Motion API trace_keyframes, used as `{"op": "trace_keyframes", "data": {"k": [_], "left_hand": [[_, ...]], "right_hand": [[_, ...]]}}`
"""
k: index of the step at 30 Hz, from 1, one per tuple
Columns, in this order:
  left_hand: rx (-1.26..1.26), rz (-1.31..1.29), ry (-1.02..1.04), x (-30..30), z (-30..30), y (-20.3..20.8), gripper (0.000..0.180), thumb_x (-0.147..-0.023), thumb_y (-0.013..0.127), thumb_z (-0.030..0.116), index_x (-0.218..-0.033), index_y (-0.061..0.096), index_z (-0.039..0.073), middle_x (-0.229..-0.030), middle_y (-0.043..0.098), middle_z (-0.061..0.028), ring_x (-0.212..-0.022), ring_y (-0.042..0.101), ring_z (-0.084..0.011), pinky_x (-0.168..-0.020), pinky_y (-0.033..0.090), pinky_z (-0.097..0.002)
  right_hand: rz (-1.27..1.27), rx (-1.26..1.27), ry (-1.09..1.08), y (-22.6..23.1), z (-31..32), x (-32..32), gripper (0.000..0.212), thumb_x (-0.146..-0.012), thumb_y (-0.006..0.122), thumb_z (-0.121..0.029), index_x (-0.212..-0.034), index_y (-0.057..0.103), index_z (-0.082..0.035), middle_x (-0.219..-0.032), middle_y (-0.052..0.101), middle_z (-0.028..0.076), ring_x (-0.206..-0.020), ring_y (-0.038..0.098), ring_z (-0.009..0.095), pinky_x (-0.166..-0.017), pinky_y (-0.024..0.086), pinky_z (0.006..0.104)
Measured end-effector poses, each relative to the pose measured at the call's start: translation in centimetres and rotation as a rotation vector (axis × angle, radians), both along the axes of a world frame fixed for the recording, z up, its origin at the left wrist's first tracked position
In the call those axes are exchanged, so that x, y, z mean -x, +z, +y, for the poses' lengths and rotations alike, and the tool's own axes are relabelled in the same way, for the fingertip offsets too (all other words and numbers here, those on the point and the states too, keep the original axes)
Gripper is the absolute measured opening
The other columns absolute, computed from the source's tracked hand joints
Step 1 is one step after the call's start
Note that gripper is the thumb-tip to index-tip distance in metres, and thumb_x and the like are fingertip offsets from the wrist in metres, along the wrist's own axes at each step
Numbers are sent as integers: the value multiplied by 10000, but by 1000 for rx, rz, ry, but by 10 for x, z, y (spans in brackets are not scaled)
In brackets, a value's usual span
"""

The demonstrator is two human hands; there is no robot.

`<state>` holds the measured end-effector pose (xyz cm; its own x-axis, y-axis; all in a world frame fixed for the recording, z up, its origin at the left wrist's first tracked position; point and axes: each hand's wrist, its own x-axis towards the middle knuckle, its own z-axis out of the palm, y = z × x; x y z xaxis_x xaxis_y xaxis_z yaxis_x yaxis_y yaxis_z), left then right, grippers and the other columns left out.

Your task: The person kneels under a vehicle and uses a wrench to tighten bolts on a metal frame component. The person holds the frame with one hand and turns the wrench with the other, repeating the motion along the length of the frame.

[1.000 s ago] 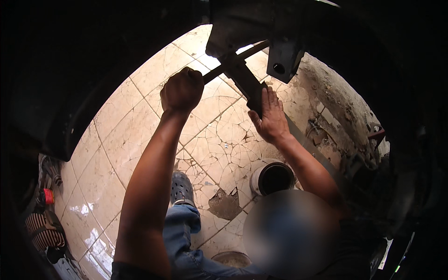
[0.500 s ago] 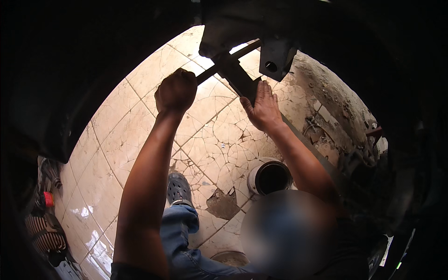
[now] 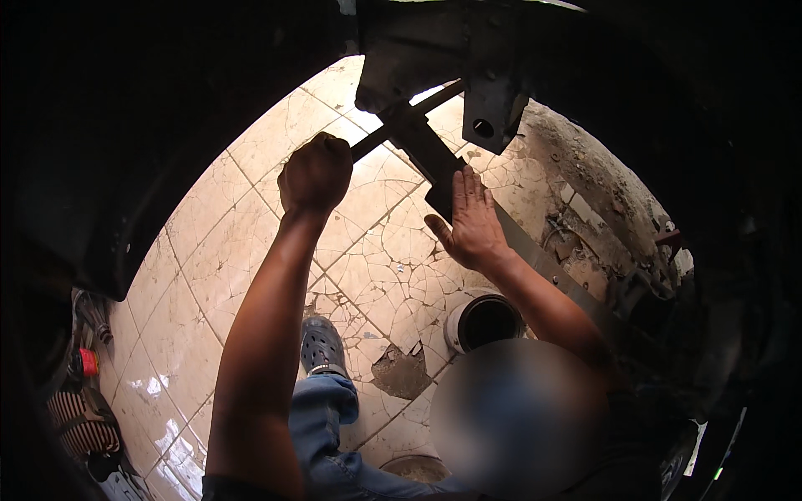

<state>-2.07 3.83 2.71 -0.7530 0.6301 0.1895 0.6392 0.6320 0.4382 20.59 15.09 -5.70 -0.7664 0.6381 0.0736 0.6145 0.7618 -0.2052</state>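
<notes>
My left hand [image 3: 316, 174] is closed in a fist round the near end of a dark bar [image 3: 372, 144]. The bar slants up to the right and crosses a dark, blocky metal piece [image 3: 430, 149], its far end near a dark frame overhead. My right hand [image 3: 476, 219] lies flat at the lower end of that metal piece, fingers straight and thumb spread, gripping nothing. Whether the palm touches metal is hidden. To the right of the bar's far end hangs a dark bracket [image 3: 493, 117] with a round hole.
Dark bodywork [image 3: 401, 46] arches overhead and around. A round container [image 3: 487, 321] stands on the cracked tile floor [image 3: 368, 225], near a broken tile [image 3: 399, 371]. Rubble [image 3: 576, 200] lies at the right. A ribbed part [image 3: 83, 422] is at the lower left.
My right hand has slid a little back toward me along the metal piece, its thumb now further from the metal. My left hand keeps its grip on the bar; the view has shifted slightly.
</notes>
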Motion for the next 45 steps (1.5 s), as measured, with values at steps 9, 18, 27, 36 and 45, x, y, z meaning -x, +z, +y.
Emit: {"op": "trace_keyframes", "data": {"k": [9, 18, 27, 36, 45], "left_hand": [[20, 15, 27, -3, -1, 6, 404, -939, 372, 341, -981, 685, 88, -972, 712, -201, -943, 674, -403, -880, 517, -481], [-5, 6, 16, -5, 2, 6, 396, -940, 378, 338, -974, 684, 89, -964, 708, -209, -935, 673, -409, -878, 516, -490], [-6, 71, -15, 3, 6, -4, 400, -939, 380, 343, -963, 686, 86, -962, 710, -205, -931, 676, -407, -876, 518, -490], [-27, -18, 34, -13, 4, 14, 403, -943, 373, 345, -978, 686, 93, -956, 713, -198, -928, 678, -406, -873, 520, -489], [-3, 46, 3, -2, 3, 2, 392, -945, 381, 346, -963, 676, 89, -940, 714, -198, -899, 681, -408, -841, 532, -488]], "right_hand": [[-24, 4, -42, 9, -8, 9, 983, -959, 328, -671, -1525, 53, 85, -1609, 64, 268, -1505, 73, 377, -1214, 78, 489], [3, 44, -117, 5, 10, 16, 1027, -941, 284, -717, -1522, 16, 87, -1606, 51, 275, -1505, 55, 381, -1214, 68, 493], [44, 36, -147, 5, 16, 14, 1068, -914, 274, -761, -1530, 7, 70, -1605, 45, 280, -1502, 64, 390, -1213, 71, 488], [13, 31, -128, 8, 19, 7, 983, -960, 335, -666, -1528, 34, 77, -1609, 61, 269, -1503, 83, 381, -1211, 89, 498], [19, -52, 31, -10, -12, -6, 1035, -933, 295, -729, -1534, -13, 56, -1612, 20, 265, -1507, 30, 381, -1210, 62, 503]]}}
